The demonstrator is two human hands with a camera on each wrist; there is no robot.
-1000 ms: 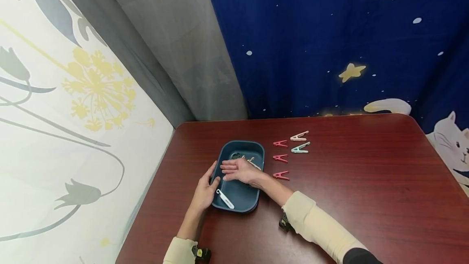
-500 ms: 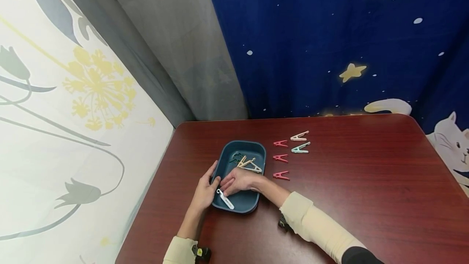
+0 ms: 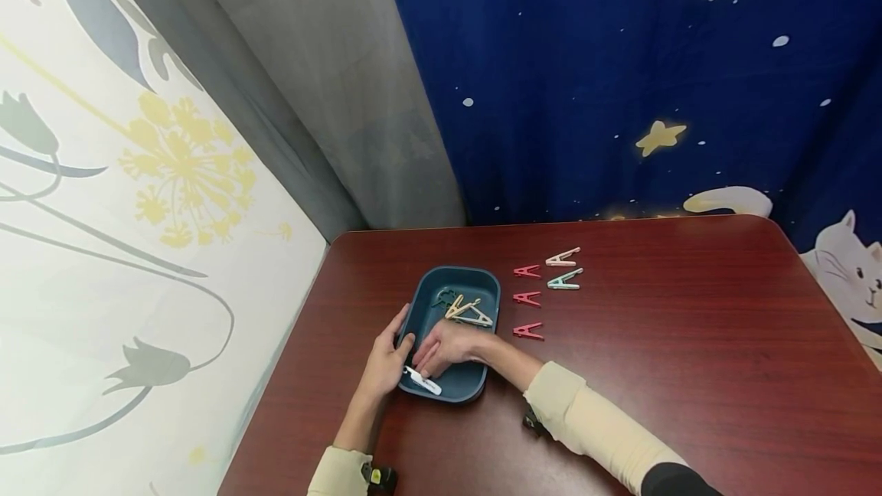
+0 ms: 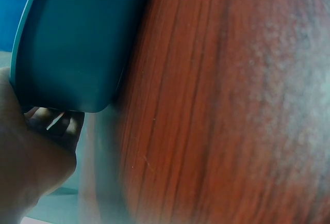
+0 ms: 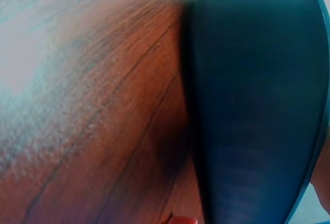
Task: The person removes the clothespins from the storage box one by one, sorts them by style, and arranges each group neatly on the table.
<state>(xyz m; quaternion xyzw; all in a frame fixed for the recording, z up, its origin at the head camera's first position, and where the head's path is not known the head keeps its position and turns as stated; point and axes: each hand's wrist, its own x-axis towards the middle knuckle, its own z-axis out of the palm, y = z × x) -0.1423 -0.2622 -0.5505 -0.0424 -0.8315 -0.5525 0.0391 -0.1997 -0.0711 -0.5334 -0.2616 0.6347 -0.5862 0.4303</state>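
My left hand (image 3: 384,358) holds the left wall of a dark blue plastic bin (image 3: 485,373), thumb at the rim and fingers outside. In the left wrist view, some fingers show below the bin's wall. My right hand (image 3: 451,343) reaches over the bin's right rim and points down inside. Its fingertips touch or nearly touch a white clothespin (image 3: 423,383) with a hooked end, at the near left of the bin. Farther back in the bin lie a cream clothespin (image 3: 455,306), a pale clothespin (image 3: 478,317) and dark green ones (image 3: 444,297), partly overlapping.
Right of the bin, a column of red clothespins (image 3: 527,298) lies on the reddish-brown table (image 3: 654,358). Beside them are a pale pink clothespin (image 3: 563,258) and a mint green clothespin (image 3: 565,279). A grey curtain (image 3: 331,98) and blue curtain (image 3: 586,98) hang behind.
My right hand has moved from above the bin's middle down and toward its near end. The white clothespin has turned slightly under its fingertips. My left hand has stayed at the bin.
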